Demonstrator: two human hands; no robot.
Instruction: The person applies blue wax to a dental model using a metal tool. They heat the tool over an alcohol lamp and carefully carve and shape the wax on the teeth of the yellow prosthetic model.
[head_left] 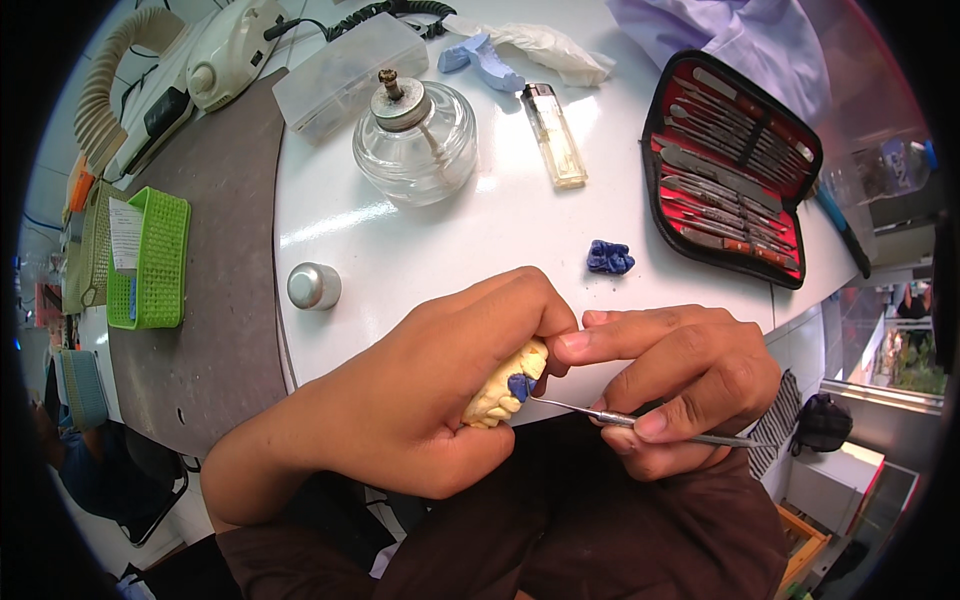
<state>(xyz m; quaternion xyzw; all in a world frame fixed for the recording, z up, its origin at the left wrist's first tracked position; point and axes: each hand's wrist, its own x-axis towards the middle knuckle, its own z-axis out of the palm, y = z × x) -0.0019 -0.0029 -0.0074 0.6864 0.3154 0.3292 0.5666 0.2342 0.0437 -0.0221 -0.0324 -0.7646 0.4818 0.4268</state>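
My left hand [430,365] is closed around a pale yellow dental cast [487,403], its row of teeth turned to the right. One tooth on the cast is built up in dark blue wax [521,386]. Between the thumb and fingers of my right hand [690,380] is a thin metal wax carver [625,419], held like a pen. Its fine tip lies close beside the blue wax; whether it touches, I cannot tell. The right index fingertip rests against the left hand near the cast.
Farther back stand a glass spirit lamp [415,150], its metal cap [314,286], and a lighter [553,135]. A lump of blue wax [610,257] lies before an unzipped tool case [730,170]. A green basket [150,258] is at left; a clear plastic box [350,75] lies behind the lamp.
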